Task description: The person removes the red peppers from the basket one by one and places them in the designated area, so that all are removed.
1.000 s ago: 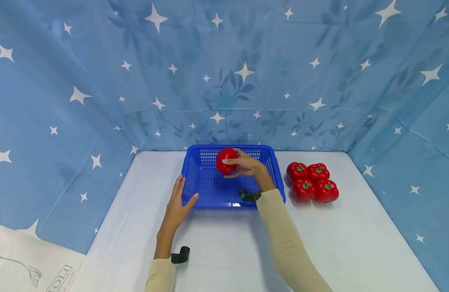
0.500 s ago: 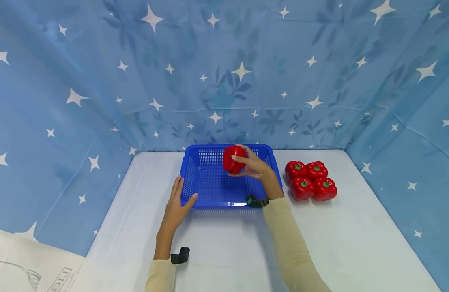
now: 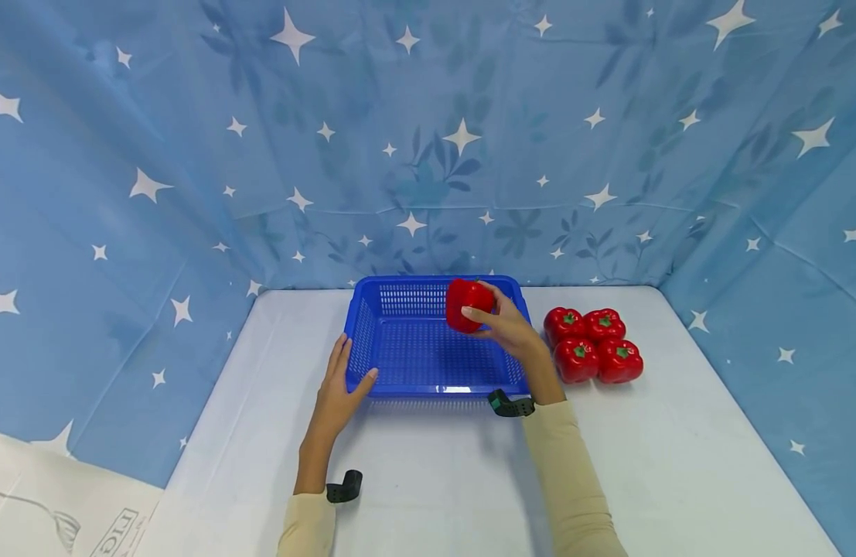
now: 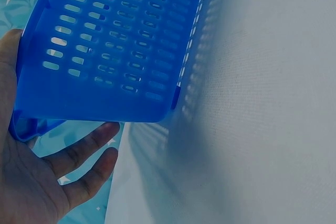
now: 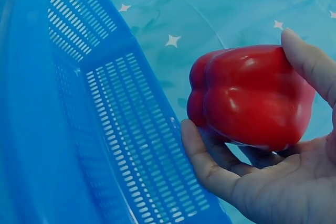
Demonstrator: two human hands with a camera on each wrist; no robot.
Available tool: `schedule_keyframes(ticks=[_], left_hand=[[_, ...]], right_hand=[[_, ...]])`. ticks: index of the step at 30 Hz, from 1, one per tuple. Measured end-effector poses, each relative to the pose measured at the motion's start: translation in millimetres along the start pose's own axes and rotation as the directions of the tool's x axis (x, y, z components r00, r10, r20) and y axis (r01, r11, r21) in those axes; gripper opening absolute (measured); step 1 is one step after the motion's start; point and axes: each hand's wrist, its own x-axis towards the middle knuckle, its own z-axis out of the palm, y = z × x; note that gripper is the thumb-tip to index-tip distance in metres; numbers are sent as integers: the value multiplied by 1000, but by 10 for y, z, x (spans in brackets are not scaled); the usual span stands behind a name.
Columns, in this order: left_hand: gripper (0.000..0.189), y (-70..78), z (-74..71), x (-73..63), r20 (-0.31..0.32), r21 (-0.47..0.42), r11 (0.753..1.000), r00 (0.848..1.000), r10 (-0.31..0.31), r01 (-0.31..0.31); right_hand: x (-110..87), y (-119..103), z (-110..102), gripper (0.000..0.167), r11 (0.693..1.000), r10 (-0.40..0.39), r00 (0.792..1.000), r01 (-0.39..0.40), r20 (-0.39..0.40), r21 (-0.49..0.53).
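Observation:
A glossy red bell pepper (image 3: 465,305) is held by my right hand (image 3: 508,325) above the right part of a blue plastic basket (image 3: 414,391). In the right wrist view the thumb lies on one side of the bell pepper (image 5: 252,95) and the fingers curl under it, with the slotted basket wall (image 5: 142,145) beside them. My left hand (image 3: 339,398) rests at the basket's front left corner, fingers along its outer side and thumb at the rim. The left wrist view shows the fingers (image 4: 92,177) fairly straight and spread by the basket (image 4: 105,100).
Several red bell peppers (image 3: 593,346) with green stems stand close together right of the basket. All lie on a white-covered table (image 3: 414,480). A blue star-patterned curtain (image 3: 428,178) encloses the back and sides. A printed cloth (image 3: 59,503) shows at lower left.
My right hand has moved right over the basket with the bell pepper, which has turned so its stem end faces more up and right. The left hand has stayed in place.

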Motion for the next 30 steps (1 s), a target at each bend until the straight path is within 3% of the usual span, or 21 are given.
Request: schedule_keyframes(ticks=[8, 18, 24, 30], left_hand=[[88, 14, -2, -1, 0, 10, 1000, 1000, -3, 3], [89, 12, 10, -17, 6, 0, 1000, 1000, -5, 5], [88, 0, 13, -20, 12, 4, 1000, 1000, -9, 9], [88, -16, 10, 8, 6, 9, 1000, 1000, -10, 10]], right_hand=[[-186, 21, -90, 88, 987, -53, 994, 38, -95, -156], [-462, 80, -210, 92, 959, -144, 974, 93, -176, -267], [-750, 243, -291, 93, 955, -229, 929, 158, -291, -250], [-1032, 408, -373, 92, 949, -307, 863, 247, -402, -196]])
